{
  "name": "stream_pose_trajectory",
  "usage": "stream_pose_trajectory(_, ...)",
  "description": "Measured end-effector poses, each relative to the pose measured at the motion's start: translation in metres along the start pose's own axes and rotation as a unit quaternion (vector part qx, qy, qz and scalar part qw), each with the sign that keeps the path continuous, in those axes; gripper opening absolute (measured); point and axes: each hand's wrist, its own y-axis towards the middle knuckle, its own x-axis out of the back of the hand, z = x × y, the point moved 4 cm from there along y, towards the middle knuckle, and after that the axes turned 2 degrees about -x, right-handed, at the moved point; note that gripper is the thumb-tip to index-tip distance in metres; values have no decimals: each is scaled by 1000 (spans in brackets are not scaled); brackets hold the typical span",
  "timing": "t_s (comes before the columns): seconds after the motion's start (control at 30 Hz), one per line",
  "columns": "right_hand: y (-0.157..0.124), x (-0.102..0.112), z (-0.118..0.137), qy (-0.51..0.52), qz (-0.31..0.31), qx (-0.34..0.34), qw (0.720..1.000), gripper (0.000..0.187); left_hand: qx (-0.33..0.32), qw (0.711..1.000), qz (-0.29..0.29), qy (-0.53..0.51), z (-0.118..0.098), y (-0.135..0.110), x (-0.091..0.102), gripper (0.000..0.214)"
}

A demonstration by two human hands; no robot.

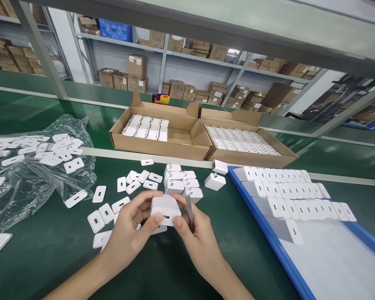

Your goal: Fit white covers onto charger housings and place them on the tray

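A white USB charger (166,207) is held between my two hands, its port end facing me. My left hand (128,227) grips its left side with thumb and fingers. My right hand (198,233) pinches its right side, with a thin flat grey metal tool (189,210) also lodged between its fingers; the tool's kind is unclear. Just beyond stand several white charger bodies (174,186) with metal prongs up. Loose white end caps (96,221) with port slots lie around my left hand, some partly hidden by it. Two more chargers (215,181) rest to the right.
On the left, a clear plastic bag (59,179) carries many caps. Two cardboard boxes (162,146) with white parts stand at the back. A blue-edged tray (276,260) at right holds rows of chargers. Yellow tape (164,99) sits behind the boxes; a metal beam (206,31) crosses above.
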Motion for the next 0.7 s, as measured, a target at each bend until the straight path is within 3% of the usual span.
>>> stream_pose_trajectory(0.3, -1, 6, 8, -39, 18, 76, 996, 32, 32, 995, 76, -48, 2, 4, 0, 23)
stream_pose_trajectory(0.47, 3, 9, 1, -10, 7, 71, 997, 31, 58, 994, 64, -61, 7, 3, -4, 27)
stream_pose_trajectory(0.63, 0, 38, 9, 27, -156, 160, 974, 41, 40, 999, 15, -14, 8, 2, 0, 26)
stream_pose_trajectory(0.7, -3, 46, 14, 77, -180, 171, 966, 46, 41, 999, 15, -2, 8, 3, 0, 25)
